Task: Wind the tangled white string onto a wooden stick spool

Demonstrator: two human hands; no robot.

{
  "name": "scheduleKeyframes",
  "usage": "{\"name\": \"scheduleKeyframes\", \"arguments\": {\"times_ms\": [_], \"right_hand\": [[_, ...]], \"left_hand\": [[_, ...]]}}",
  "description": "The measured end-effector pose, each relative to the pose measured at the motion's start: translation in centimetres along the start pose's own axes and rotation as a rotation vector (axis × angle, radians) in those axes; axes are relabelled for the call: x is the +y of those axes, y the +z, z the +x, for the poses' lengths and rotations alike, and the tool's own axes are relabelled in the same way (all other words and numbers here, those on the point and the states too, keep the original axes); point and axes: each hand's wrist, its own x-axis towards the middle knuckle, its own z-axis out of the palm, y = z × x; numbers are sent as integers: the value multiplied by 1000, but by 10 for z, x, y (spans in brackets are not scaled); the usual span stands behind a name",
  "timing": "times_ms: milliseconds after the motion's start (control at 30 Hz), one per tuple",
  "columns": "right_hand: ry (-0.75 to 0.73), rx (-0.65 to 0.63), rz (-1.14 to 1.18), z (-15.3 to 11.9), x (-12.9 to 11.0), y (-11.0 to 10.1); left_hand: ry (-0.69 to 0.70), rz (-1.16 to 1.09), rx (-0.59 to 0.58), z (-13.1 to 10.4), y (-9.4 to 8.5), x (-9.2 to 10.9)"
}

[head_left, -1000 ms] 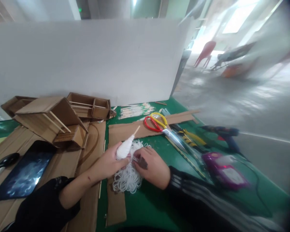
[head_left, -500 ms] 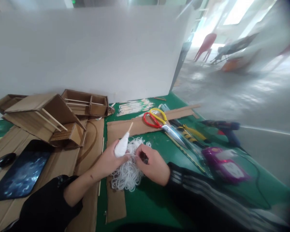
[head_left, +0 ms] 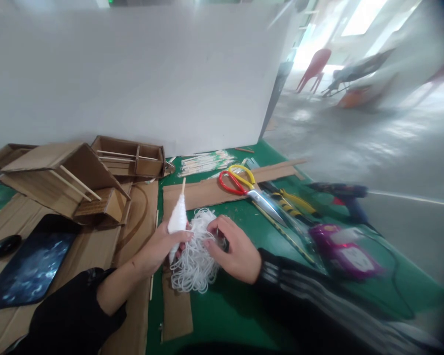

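My left hand (head_left: 163, 245) is closed around a wooden stick wound with white string (head_left: 178, 217), thick in the middle and tapering towards the bare stick tip at the top. The wound stick stands nearly upright. Beside it lies a loose heap of white string (head_left: 196, 268) on the green table and a cardboard strip. My right hand (head_left: 234, 249) is at the right side of the heap, thumb and fingers apart and curved over the string. I see no string pinched between its fingertips.
Scissors with red and yellow handles (head_left: 257, 195) lie beyond the heap on a cardboard strip (head_left: 192, 195). Right of them are pliers (head_left: 299, 202), a purple packet (head_left: 342, 251) and a glue gun (head_left: 340, 195). Cardboard boxes (head_left: 59, 172) and a tablet (head_left: 33, 266) occupy the left.
My left hand has moved left with the wound stick, which now stands more upright. The fingers of my right hand have come apart from their pinch near the string.
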Motion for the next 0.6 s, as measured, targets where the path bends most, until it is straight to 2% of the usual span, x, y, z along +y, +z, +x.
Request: {"name": "scheduleKeyframes", "arguments": {"times_ms": [100,300,600], "right_hand": [[-3,0,2,2,-3,2],[94,-61,50,4,3,13],[148,36,343,7,-2,4]], "left_hand": [[9,54,3,0,2,0],[74,195,21,-2,8,3],[144,257,-4,1,6,-3]]}}
